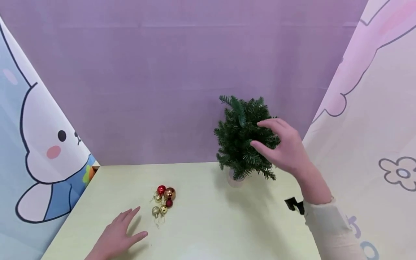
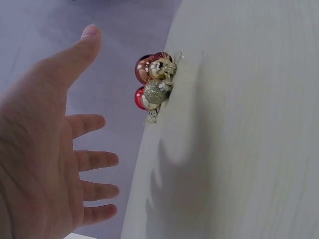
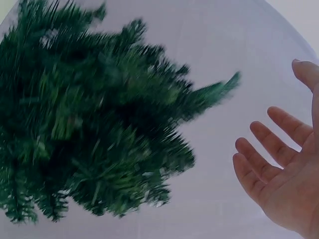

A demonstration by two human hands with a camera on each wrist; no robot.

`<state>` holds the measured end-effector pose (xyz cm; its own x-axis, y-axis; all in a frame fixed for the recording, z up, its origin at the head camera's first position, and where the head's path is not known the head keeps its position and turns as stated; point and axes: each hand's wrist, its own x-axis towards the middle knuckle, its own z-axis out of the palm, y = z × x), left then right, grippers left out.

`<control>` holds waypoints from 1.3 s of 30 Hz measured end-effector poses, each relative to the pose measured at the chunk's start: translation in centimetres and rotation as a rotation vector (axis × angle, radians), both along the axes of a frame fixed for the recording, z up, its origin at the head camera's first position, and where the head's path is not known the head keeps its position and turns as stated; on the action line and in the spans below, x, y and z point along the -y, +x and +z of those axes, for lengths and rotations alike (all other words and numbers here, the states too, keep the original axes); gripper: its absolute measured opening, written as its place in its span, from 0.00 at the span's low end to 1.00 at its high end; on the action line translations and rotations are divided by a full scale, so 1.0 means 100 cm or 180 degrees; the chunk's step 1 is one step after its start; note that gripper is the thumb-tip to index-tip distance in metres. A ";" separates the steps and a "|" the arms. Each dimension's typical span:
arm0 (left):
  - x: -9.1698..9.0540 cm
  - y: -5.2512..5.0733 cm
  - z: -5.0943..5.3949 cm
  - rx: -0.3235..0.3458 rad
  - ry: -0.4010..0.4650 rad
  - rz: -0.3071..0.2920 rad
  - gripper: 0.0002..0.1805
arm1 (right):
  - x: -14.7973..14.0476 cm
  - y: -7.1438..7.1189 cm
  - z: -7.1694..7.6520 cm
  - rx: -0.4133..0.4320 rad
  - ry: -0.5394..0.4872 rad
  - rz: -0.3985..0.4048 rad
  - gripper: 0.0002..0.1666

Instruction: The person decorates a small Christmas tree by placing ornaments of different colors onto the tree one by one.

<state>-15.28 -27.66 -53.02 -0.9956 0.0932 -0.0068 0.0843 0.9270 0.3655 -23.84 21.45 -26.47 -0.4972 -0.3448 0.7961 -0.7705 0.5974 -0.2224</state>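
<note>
A small green artificial Christmas tree (image 1: pixel 243 141) stands on a pale round base (image 1: pixel 236 180) near the back right of the table. My right hand (image 1: pixel 282 144) is in front of its right side in the head view, thumb and fingers spread apart and holding nothing; the right wrist view shows a gap between the hand and the tree (image 3: pixel 99 114). On the left, a cluster of Christmas baubles (image 1: pixel 169 194) in red, copper and gold lies on the table. My left hand (image 1: pixel 117 233) hovers beside the baubles (image 2: pixel 158 89), fingers extended, with nothing in it.
The pale yellow table (image 1: pixel 201 224) ends at a purple backdrop (image 1: pixel 182 90). Printed cloth panels flank it, one with a white cartoon rabbit (image 1: pixel 48 144) on the left, the other with a flower outline (image 1: pixel 403 173). A small black piece (image 1: pixel 292 204) shows near the right wrist.
</note>
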 end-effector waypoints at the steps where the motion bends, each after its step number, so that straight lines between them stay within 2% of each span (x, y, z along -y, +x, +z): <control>1: 0.000 0.001 0.001 0.0035 0.0026 -0.0001 0.56 | -0.002 -0.006 0.002 0.0032 0.0003 -0.0056 0.29; 6: -0.001 0.003 0.008 0.0101 0.0211 0.0006 0.54 | -0.016 -0.036 0.010 0.0397 -0.0036 -0.0309 0.32; 10: -0.001 0.004 0.011 0.0123 0.0384 -0.0008 0.52 | -0.029 -0.056 0.015 0.0882 -0.0093 -0.0419 0.38; 16: 0.002 0.003 0.014 -0.0069 0.0363 -0.0031 0.49 | -0.041 -0.077 0.013 0.1634 -0.0219 -0.0473 0.46; 21: 0.008 0.002 0.012 -0.0297 0.0373 -0.0032 0.47 | -0.046 -0.094 0.003 0.2140 -0.0285 -0.0283 0.47; 25: 0.009 -0.005 0.009 -0.0494 0.0480 -0.0064 0.44 | -0.051 -0.105 -0.003 0.2217 -0.0434 -0.0040 0.44; 29: 0.010 -0.007 0.005 -0.0498 0.0615 -0.0116 0.42 | -0.054 -0.108 -0.008 0.2217 -0.0558 0.0109 0.41; 33: 0.009 -0.009 0.001 -0.0467 0.0719 -0.0144 0.39 | -0.054 -0.106 -0.010 0.2221 -0.0615 0.0084 0.41; 39: 0.006 -0.019 -0.004 -0.0473 0.0827 -0.0214 0.32 | -0.049 -0.096 -0.011 0.2184 -0.0713 -0.0033 0.40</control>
